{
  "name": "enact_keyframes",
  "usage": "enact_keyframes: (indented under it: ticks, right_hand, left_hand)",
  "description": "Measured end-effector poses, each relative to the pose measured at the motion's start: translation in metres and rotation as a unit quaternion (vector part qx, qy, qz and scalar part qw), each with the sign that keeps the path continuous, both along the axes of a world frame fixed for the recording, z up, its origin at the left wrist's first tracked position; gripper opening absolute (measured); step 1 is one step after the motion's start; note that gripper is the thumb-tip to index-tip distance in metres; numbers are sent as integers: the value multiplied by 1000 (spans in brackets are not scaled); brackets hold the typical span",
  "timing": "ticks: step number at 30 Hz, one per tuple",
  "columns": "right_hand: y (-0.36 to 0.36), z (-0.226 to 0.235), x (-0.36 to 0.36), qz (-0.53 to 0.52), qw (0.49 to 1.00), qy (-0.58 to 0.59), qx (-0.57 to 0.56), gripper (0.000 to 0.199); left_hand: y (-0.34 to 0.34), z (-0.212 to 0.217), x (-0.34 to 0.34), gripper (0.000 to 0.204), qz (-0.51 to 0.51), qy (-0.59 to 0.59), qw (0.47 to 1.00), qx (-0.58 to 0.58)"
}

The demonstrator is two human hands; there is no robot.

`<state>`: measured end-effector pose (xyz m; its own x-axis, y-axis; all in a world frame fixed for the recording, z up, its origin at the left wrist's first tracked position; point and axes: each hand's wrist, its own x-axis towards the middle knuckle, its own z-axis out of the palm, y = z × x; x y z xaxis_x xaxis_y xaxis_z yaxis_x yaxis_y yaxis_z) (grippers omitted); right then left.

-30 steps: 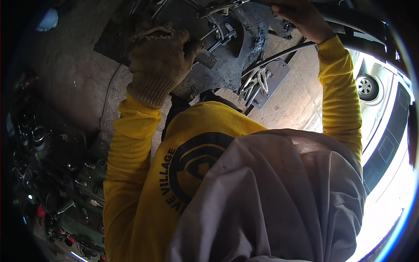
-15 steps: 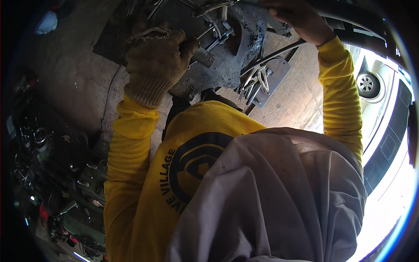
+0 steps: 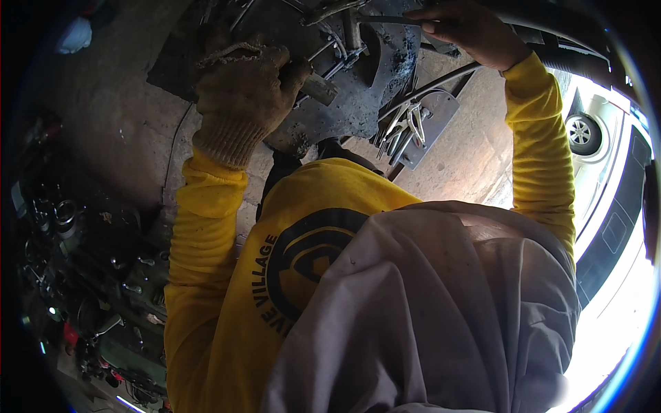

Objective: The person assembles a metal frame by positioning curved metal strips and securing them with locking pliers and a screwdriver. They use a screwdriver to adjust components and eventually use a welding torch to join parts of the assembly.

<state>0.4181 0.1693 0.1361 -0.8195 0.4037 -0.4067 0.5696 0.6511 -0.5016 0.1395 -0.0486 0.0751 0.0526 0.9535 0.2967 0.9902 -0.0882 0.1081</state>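
Observation:
My left hand [image 3: 244, 93], in a brown knitted work glove, is closed in a fist on a short flat metal bar [image 3: 319, 89] whose end sticks out past the thumb. My bare right hand [image 3: 478, 33] grips the thin dark handle of a hammer [image 3: 352, 29]. The hammer's head stands over thin metal rods [image 3: 337, 67] on a dark, pitted steel plate [image 3: 344, 117]; I cannot tell whether it touches them. A worn, light-coloured rod-like piece [image 3: 334, 10] lies just left of the hammer's head.
Locking pliers [image 3: 413, 124] and other tools lie on a small metal plate [image 3: 441, 117] to the right of the work. Many sockets and hand tools [image 3: 65, 217] crowd the left side. A dark cable [image 3: 172, 155] crosses the floor. A parked car [image 3: 599, 144] stands at right.
My right hand has brought the hammer down and nearer, so its head now stands lower over the rods. The left glove has barely shifted.

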Motion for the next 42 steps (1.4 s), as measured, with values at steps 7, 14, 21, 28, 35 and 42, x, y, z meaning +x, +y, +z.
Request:
enact_keyframes:
  ticks: [7,14,21,28,35,42]
  right_hand:
    - [14,-19,1,11,973,222,59,34]
    - [10,-10,0,26,997,72,17,32]
    - [9,-4,-2,-60,993,100,1,35]
    - [8,-15,2,-65,989,134,-21,36]
    - [8,-5,3,-50,990,112,-67,34]
    - [18,-25,1,-18,980,192,-36,33]
  left_hand:
    - [-1,4,-2,40,11,-20,998,-54]
    - [0,5,-2,31,4,0,1000,-29]
    - [-1,5,1,32,39,-3,996,-80]
    - [0,4,-2,34,18,12,999,-49]
    - [2,2,-3,30,2,-15,999,-31]
    - [-2,2,0,27,25,-16,998,-50]
